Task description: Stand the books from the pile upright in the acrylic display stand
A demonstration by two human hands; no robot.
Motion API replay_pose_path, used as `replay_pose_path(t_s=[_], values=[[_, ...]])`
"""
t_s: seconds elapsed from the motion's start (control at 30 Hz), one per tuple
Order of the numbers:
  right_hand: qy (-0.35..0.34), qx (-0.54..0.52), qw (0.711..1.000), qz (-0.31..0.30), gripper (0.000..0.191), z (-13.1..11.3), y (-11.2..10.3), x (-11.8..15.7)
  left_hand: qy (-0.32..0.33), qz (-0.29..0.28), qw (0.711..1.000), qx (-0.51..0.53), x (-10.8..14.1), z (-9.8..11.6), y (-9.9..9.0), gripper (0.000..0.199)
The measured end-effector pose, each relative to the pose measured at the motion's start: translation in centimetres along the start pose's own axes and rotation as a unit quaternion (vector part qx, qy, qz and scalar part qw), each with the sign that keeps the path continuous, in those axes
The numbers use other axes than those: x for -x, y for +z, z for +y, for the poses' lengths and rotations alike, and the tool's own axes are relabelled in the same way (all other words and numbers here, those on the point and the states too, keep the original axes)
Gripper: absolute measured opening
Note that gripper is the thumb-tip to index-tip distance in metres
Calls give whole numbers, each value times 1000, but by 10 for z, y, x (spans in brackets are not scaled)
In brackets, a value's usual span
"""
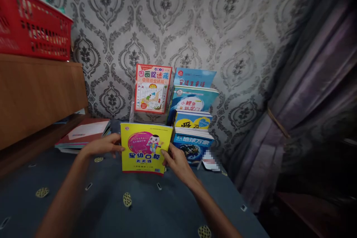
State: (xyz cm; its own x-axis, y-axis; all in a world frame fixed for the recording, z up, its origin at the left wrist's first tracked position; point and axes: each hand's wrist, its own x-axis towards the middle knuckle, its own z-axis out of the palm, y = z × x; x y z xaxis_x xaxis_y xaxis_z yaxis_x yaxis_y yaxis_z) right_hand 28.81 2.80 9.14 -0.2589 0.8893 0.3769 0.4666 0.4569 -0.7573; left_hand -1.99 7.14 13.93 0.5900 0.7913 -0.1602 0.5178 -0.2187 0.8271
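Note:
A yellow book [145,148] with a pink circle and a cartoon figure stands upright between my two hands. My left hand [104,145] grips its left edge, with fingers partly behind it. On its right edge, my right hand [177,160] has the thumb on the cover and the other fingers mostly behind. Behind the yellow book, a red-bordered book [153,89] stands in a clear rack [132,111]. Right of it, several blue and yellow books [192,100] stand in stepped tiers.
Stacked books [86,130] lie at the left on the dark patterned cloth [106,200]. A red basket [36,26] rests on a wooden cabinet [41,85]. A small pixelated item [210,161] lies beside the tiers, and a tied curtain [267,141] hangs at right.

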Motion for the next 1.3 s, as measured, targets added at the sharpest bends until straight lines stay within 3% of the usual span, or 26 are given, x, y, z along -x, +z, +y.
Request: replay_pose_path(t_s=[0.57, 0.77, 0.9, 1.13, 1.3], values=[[0, 0, 1000, 3, 23, 1, 1, 0, 22, 16, 1000, -8, -2, -1, 2, 50], [2, -54, 999, 6, 25, -3, -1, -3, 60, 52, 996, -46, 3, 6, -2, 50], [-26, -59, 998, 3, 26, -20, -9, -17, 79, 103, 991, -41, 11, 24, -15, 51], [-101, 21, 994, 37, 10, -70, -38, -59, 149, 208, 966, -32, 18, 60, -49, 57], [-101, 47, 993, 29, 11, -81, -42, -58, 153, 208, 966, -25, 26, 62, -46, 61]])
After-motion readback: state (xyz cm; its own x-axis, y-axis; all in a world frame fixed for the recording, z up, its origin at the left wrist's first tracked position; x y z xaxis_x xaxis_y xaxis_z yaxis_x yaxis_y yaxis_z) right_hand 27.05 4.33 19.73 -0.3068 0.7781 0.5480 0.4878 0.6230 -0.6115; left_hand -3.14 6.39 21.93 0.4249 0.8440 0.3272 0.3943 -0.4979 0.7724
